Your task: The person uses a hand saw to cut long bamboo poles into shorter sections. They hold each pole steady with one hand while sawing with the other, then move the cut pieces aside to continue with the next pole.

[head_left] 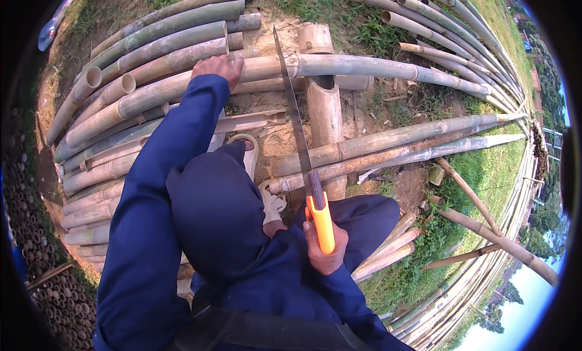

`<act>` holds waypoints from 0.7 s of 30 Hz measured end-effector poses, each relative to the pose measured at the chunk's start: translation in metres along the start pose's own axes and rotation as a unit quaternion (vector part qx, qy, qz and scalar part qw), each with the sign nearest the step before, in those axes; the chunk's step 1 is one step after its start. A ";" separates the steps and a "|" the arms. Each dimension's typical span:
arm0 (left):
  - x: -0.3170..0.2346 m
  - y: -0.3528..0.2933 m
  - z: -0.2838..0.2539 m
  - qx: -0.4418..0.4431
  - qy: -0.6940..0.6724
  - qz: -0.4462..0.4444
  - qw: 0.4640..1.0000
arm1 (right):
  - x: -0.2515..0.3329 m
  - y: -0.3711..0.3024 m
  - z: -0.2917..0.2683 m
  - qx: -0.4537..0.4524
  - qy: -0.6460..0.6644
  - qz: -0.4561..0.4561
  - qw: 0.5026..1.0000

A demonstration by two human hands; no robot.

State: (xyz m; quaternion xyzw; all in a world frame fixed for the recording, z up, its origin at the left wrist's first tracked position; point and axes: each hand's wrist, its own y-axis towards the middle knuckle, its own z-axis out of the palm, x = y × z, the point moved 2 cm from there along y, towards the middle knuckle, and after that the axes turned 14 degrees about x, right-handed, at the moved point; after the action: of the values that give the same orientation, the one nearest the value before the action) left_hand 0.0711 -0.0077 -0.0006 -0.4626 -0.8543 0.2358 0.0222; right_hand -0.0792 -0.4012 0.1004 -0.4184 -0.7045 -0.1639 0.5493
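A long pale bamboo pole (376, 66) lies crosswise in front of me, passing over a thick bamboo support (324, 105) with a notched top. My left hand (219, 70) is closed over the pole, left of the support. In my right hand (330, 257) is a handsaw (294, 111), gripped by its orange handle near my right knee. The long thin blade points away from me and crosses the pole between my left hand and the support. Whether its teeth have cut into the bamboo I cannot make out.
Cut bamboo lengths (176, 36) are piled to my left. More long poles (448, 23) lie at the far right, and others (394, 142) stretch rightward before my knees. A frame of bamboo props (485, 227) stands at right. Sawdust and grass cover the ground by my sandals (271, 202).
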 end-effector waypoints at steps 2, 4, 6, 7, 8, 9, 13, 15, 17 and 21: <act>-0.001 0.000 0.005 0.000 0.001 0.005 1.000 | -0.005 0.063 0.004 -0.012 0.046 0.024 0.999; -0.011 0.001 0.000 0.006 0.002 0.015 1.000 | -0.015 0.145 0.011 -0.027 0.023 -0.020 0.999; -0.015 0.006 -0.005 0.013 0.001 -0.002 1.000 | -0.010 0.171 0.013 -0.027 0.019 -0.057 0.998; -0.013 0.007 -0.005 0.017 0.000 -0.012 1.000 | -0.012 0.166 0.016 -0.030 0.033 -0.053 0.998; -0.010 0.005 0.000 0.015 0.006 -0.010 1.000 | -0.015 0.156 0.019 -0.034 0.046 -0.049 0.997; -0.004 0.004 0.008 0.012 0.011 -0.006 1.000 | -0.014 0.141 0.020 -0.040 0.060 -0.046 0.996; 0.001 0.003 -0.002 0.018 0.007 -0.013 1.000 | 0.006 0.002 0.003 0.011 0.044 0.031 0.998; -0.004 0.003 -0.002 0.022 0.012 -0.011 1.000 | 0.006 -0.008 0.000 -0.007 0.043 0.036 0.998; -0.001 0.006 0.002 0.019 0.007 -0.006 1.000 | 0.001 0.026 0.005 -0.018 0.068 0.042 0.997; -0.012 0.012 0.001 0.031 0.009 -0.006 0.999 | -0.009 0.169 0.021 -0.037 0.035 -0.049 0.997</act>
State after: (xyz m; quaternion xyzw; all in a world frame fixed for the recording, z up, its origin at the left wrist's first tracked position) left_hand 0.0866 -0.0121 -0.0046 -0.4583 -0.8493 0.2579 0.0462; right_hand 0.0380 -0.2896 0.0461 -0.3974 -0.6981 -0.2316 0.5487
